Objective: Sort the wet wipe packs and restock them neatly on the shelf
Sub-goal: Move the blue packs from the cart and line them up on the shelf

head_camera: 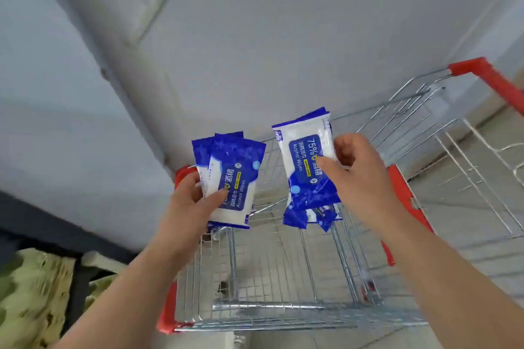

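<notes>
Both forearms point(127, 292) are cut off by the bottom edge. The left hand point(192, 201) grips a stack of wipe packs point(235, 173) above the far left corner of the wire cart point(283, 309); how many is unclear. The right hand point(363, 178) clasps a second bunch point(303, 150) above the cart's far side, lower packs half hidden. Beyond the cart, a blurred grey wall point(283, 37).

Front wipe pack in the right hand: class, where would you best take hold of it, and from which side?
Probably its free left long edge, coming from the left. The front wipe pack is flat and upright, the right hand pinches its right edge, thumb on the label, so only the left and top stay clear.
</notes>
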A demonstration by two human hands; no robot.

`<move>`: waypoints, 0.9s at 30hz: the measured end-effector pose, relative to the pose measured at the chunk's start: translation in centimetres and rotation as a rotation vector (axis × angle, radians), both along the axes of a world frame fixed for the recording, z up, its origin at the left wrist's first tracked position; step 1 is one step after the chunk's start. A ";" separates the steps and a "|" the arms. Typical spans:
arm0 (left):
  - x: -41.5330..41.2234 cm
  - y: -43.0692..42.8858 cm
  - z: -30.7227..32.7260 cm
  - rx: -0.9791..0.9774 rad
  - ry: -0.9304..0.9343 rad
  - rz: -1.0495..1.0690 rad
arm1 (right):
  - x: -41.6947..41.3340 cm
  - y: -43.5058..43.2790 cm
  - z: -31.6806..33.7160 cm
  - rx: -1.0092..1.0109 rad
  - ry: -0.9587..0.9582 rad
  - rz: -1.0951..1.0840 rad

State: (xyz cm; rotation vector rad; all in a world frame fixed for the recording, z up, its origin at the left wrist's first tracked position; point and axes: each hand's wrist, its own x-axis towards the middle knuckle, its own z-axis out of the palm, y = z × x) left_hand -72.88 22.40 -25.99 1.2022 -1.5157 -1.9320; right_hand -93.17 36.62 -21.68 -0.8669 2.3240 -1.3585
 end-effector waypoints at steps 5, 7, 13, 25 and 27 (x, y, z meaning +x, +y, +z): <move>7.2 3.1 5.9 0.074 0.055 0.152 | 6.5 1.3 6.7 -0.039 0.064 0.108; 10.9 3.9 8.7 0.027 0.046 0.172 | 9.5 1.3 9.5 -0.048 0.102 0.165; 22.3 4.9 17.8 -0.165 0.077 0.211 | 18.8 -1.4 18.4 -0.123 0.218 0.318; 50.4 -1.2 28.3 -0.453 0.083 0.424 | 44.5 -12.9 28.6 -0.329 0.287 0.503; 55.0 -3.0 29.0 -0.467 0.063 0.463 | 48.6 -14.9 28.7 -0.320 0.282 0.506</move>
